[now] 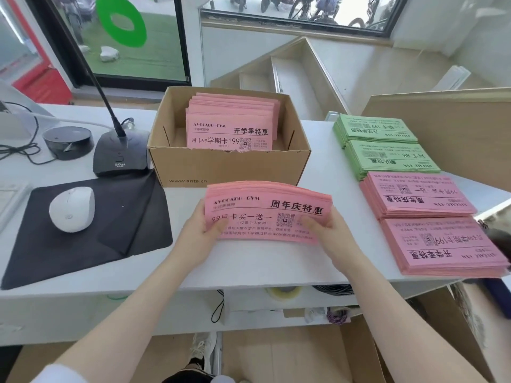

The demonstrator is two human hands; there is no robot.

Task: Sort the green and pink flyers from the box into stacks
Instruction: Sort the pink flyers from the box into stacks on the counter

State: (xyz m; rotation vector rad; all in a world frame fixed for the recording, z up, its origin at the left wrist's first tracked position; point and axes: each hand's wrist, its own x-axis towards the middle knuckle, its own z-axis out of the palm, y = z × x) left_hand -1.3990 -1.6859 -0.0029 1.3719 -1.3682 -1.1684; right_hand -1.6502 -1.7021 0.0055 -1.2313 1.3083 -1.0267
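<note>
**Pink bundle held in front of the box**

A mouse [72,209] lies on a black pad [91,239] at the left, a microphone base [120,156] behind it. The cardboard box [229,164], printed "www.anta.cn", holds pink flyers [231,125] reading "AVOCADO·GYM" and "开学季特惠". Just in front of it, above the white desk [249,264], the left hand [201,228] and right hand [329,233] each pinch a side of a thick, bowed pink bundle [265,211] headed "周年庆特惠", with a QR code in its middle. At the right, four stacks run in a row: two green stacks [384,145] farther back, then two pink stacks [431,222] nearer, their print upside down; the nearest shows "199".
</note>
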